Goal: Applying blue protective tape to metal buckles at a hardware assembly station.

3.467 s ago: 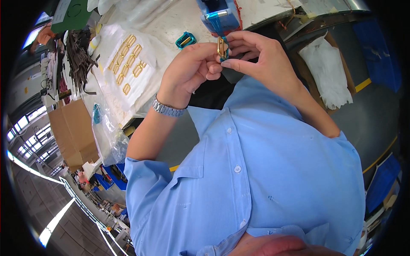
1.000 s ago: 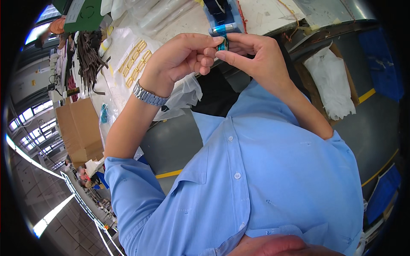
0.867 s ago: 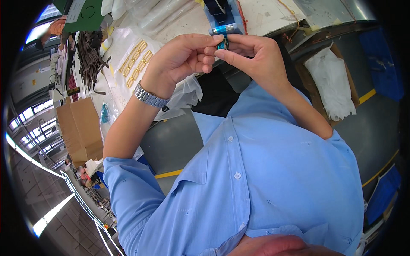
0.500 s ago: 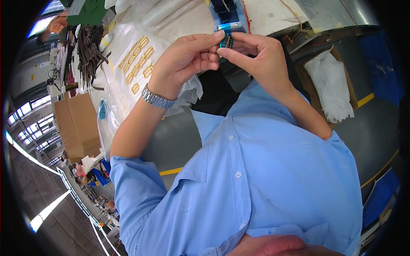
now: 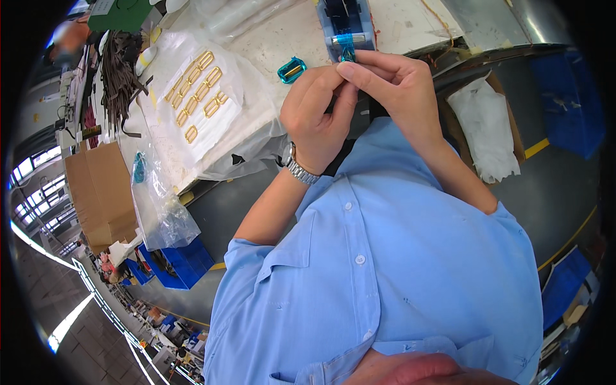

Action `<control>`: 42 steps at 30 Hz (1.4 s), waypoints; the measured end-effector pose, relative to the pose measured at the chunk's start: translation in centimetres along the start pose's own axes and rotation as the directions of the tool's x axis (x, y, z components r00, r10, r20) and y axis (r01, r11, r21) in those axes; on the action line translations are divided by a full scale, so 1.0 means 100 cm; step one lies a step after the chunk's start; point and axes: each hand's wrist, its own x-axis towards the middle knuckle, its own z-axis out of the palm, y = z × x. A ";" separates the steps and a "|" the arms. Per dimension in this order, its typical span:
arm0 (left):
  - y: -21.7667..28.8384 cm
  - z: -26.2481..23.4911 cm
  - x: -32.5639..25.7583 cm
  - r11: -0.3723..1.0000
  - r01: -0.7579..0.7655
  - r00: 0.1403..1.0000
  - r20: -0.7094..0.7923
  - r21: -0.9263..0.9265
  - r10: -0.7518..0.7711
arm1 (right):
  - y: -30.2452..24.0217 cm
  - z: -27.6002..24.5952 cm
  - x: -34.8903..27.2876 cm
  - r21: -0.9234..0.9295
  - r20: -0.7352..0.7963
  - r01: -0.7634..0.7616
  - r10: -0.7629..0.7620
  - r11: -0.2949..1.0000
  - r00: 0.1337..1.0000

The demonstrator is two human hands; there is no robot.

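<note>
A blue tape dispenser (image 5: 330,32) stands at the table's front edge, with a strip of shiny blue tape (image 5: 347,46) coming off its near end. My right hand (image 5: 404,86) pinches the free end of this strip between thumb and fingers. From the left, my left hand (image 5: 317,106) meets it at the same spot, its fingers pressed together on the tape; the exact grip is partly hidden. Just beyond my left hand, a gold buckle wrapped in blue tape (image 5: 292,70) lies on the white table (image 5: 260,48). Several bare gold buckles (image 5: 197,90) rest in rows farther left.
Clear plastic sheeting (image 5: 240,157) hangs over the table edge. Dark straps (image 5: 120,77) are bunched at the far left, near a green box (image 5: 119,14). A cardboard box (image 5: 101,192) and a blue bin (image 5: 183,263) stand left; white wrapping (image 5: 484,128) fills a carton on the right.
The blue-wrapped piece, earlier between both hands, now lies on the table. Both hands have come to the dispenser's tape end, the left moving rightward. The view has shifted slightly.
</note>
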 end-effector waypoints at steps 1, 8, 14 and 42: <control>0.000 0.001 -0.001 1.000 -0.024 1.000 -0.019 0.019 0.024 | 0.001 0.001 0.000 0.009 -0.013 -0.002 0.002 1.000 1.000; -0.009 0.002 -0.031 0.999 -0.025 0.993 0.114 0.038 0.021 | 0.015 -0.006 -0.017 0.052 -0.063 -0.206 0.209 0.977 0.976; 0.017 -0.012 -0.042 0.947 0.288 0.958 0.047 -0.145 -0.284 | 0.002 -0.011 -0.027 -0.005 0.137 -0.174 0.173 0.985 0.975; 0.028 -0.046 -0.030 0.707 0.668 0.742 0.128 -0.232 -0.659 | 0.002 0.020 -0.029 -0.091 0.189 -0.147 0.162 0.985 0.968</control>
